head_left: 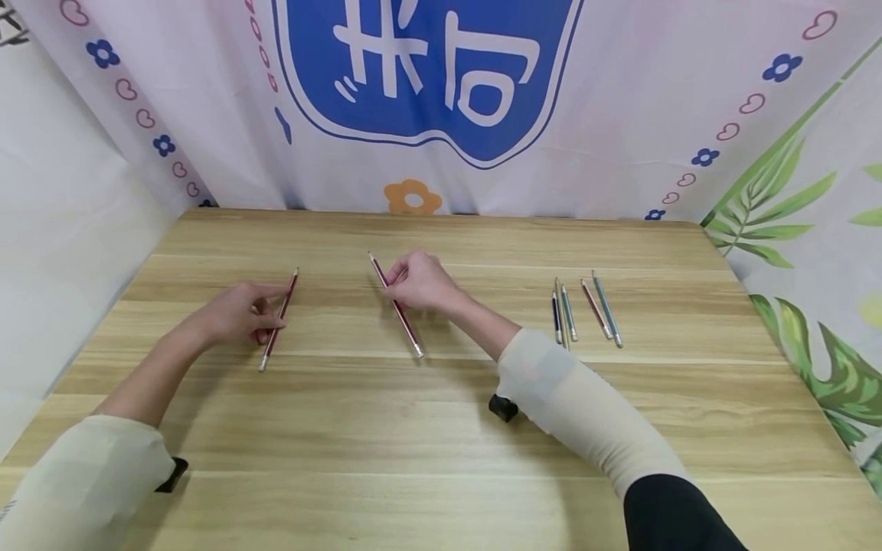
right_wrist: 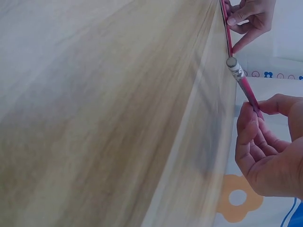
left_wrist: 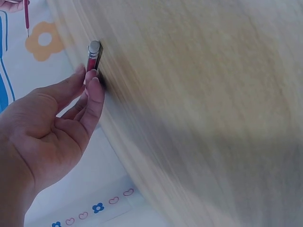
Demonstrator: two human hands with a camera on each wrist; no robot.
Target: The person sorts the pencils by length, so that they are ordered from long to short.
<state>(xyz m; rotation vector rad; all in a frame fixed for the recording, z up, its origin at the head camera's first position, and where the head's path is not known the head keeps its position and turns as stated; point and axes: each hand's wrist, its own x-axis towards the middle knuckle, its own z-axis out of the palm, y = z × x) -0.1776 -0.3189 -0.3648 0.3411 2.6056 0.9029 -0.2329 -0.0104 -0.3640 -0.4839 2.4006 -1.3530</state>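
My left hand (head_left: pixel 237 315) pinches a dark red pencil (head_left: pixel 269 349) between thumb and fingers, left of the table's middle. The pencil's silver-capped eraser end (left_wrist: pixel 94 48) faces the camera in the left wrist view. A second dark red pencil (head_left: pixel 409 330) slants in my right hand (head_left: pixel 426 283), held by thumb and fingertips near its middle. Its eraser end points toward the near side of the table, its tip toward the curtain. In the right wrist view, this pencil's metal-banded end (right_wrist: pixel 235 69) overlaps the other pencil farther back.
To the right on the wooden table (head_left: pixel 413 490) lie several pencils: a dark blue one (head_left: pixel 556 320), a light blue one (head_left: pixel 568 315), a tan one between them, then a red one (head_left: pixel 596 309) and a longer blue one (head_left: pixel 607 310). A printed curtain (head_left: pixel 227 153) hangs behind the table.
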